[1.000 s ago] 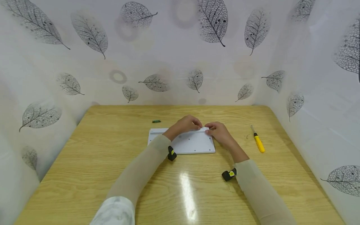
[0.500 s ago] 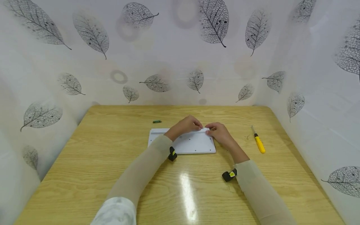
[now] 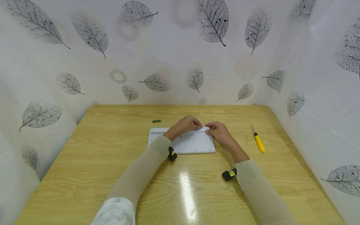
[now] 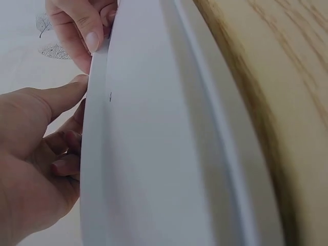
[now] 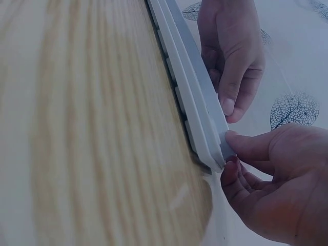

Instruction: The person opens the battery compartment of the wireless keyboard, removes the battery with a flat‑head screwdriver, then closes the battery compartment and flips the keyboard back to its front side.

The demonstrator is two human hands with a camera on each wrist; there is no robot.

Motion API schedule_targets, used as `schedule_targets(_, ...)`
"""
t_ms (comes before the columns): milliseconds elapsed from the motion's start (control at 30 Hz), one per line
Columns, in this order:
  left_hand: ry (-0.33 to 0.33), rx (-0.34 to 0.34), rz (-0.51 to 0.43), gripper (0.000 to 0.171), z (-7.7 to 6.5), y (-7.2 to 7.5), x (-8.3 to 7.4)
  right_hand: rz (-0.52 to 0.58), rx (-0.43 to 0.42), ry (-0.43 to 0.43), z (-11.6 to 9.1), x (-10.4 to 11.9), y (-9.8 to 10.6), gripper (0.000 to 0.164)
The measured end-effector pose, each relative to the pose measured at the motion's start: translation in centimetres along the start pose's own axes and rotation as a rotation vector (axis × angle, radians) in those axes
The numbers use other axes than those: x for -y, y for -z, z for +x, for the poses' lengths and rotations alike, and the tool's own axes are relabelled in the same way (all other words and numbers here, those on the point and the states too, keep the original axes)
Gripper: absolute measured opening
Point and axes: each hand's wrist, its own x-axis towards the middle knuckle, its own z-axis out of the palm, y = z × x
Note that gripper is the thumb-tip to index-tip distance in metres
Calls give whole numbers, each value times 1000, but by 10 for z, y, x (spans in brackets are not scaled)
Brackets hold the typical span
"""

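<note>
A white keyboard (image 3: pixel 194 142) lies face down on the table, its back dotted with small dark screws or screw holes. Some of its keys show along the underside in the right wrist view. My left hand (image 3: pixel 185 123) bends over the far edge, thumb and fingertips pinching it right of the middle. At the far right corner, my right hand (image 5: pixel 287 179) pinches that same edge between thumb and fingers. The two hands' fingertips almost meet there. Whether a small part sits between the left fingertips is hidden.
A green battery (image 3: pixel 156 121) lies behind the keyboard on the left. To the right is a yellow-handled screwdriver (image 3: pixel 259 143), with tiny bits (image 3: pixel 246 136), perhaps screws, beside it. Leaf-patterned cloth (image 3: pixel 174 62) hangs along the wooden table's (image 3: pixel 112 150) back and sides.
</note>
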Motion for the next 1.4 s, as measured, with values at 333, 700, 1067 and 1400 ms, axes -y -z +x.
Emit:
schedule_targets(333,22,-18,65,15,-2,-1,-2,46,-2,-29,-3,0,5,41)
schedule_targets(700,13,-14,131,20,1,-8,-11,86,9,-72,-18,-6,12,40)
schedule_targets(1067,-31,-21,124,30,11,-17,-16,92,96,-65,-42,-12,17,43)
schedule_targets(1400,-33,-27,84,34,16,-25,-21,47,137,-38,-59,-14,16,42)
